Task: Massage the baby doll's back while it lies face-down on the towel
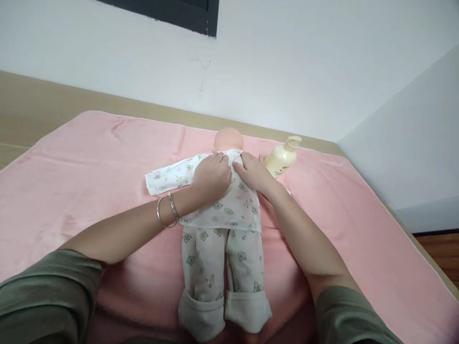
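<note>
A baby doll lies on its back with its bald head at the far end. It wears a white printed shirt and matching trousers with thick turned-up cuffs. Curled over the upper chest, my left hand has its fingers closed on the shirt near the collar. My right hand grips the shirt at the doll's shoulder on the right, its thumb lying across the front. One long sleeve stretches out to the left. The other sleeve is mostly hidden by my right hand and forearm.
A pale yellow pump bottle lies tilted just beyond my right hand. The pink blanket covers a wooden surface against a white wall. A dark frame is on the wall above.
</note>
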The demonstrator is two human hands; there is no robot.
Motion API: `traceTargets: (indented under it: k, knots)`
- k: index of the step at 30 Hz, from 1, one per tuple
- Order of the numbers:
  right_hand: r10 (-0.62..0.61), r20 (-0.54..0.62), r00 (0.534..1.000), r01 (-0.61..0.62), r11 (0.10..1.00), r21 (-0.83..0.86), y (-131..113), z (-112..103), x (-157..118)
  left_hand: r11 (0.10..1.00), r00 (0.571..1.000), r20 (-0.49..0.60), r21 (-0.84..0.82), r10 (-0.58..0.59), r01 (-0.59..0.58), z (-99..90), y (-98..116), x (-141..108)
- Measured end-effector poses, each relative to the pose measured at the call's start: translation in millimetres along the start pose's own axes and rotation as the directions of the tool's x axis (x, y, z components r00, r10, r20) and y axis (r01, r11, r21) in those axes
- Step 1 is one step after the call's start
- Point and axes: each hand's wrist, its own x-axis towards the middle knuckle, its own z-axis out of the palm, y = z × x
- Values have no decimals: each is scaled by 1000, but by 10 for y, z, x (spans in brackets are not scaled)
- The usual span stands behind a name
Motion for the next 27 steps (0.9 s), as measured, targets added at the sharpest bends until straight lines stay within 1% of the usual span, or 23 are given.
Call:
traceTargets:
  k: [2,4,7,8,10,13,15,16,18,20,21,23,25,26,27]
  knots:
    - [-3,-58,998,-4,993,-115,-108,47,-68,997,996,38,-24,-77,78,-7,-43,43]
    - [-45,-95,994,22,974,-224,-251,95,-162,991,988,96,-34,-123,127,-5,-115,113]
    - [-115,-118,986,76,955,-288,-400,120,-258,986,973,164,-24,-161,167,8,-204,198]
    - [-126,-119,985,89,956,-281,-406,112,-258,985,972,168,-15,-166,171,12,-212,206]
    - [-118,-107,987,92,972,-218,-342,75,-204,989,978,149,14,-148,147,15,-185,185]
    - [-27,-71,997,23,998,-53,-127,12,-49,994,991,89,63,-100,94,-2,-74,92]
    - [30,-35,999,-29,999,32,-6,-12,31,994,995,62,76,-79,74,-21,-6,37]
    - [42,-21,999,-41,998,47,23,-17,49,995,996,62,76,-72,67,-30,11,24]
    - [43,-16,999,-43,999,18,5,-17,29,995,993,87,60,-85,80,-43,1,36]
    - [10,-20,1000,-11,998,-56,-94,-16,-48,991,983,129,32,-132,129,-45,-72,97]
    - [-27,-18,999,26,995,-94,-157,-19,-97,987,975,154,18,-159,158,-41,-124,140]
    - [-139,1,990,137,979,-151,-266,-34,-185,978,956,213,-16,-200,208,-28,-237,230]
    - [-229,24,973,230,960,-162,-309,-58,-220,967,934,278,-61,-223,249,-14,-321,295]
    - [-242,30,970,244,959,-145,-298,-68,-211,962,927,299,-79,-228,262,-9,-340,308]
    - [-227,29,973,229,966,-116,-266,-74,-185,960,924,305,-86,-231,268,-6,-339,306]
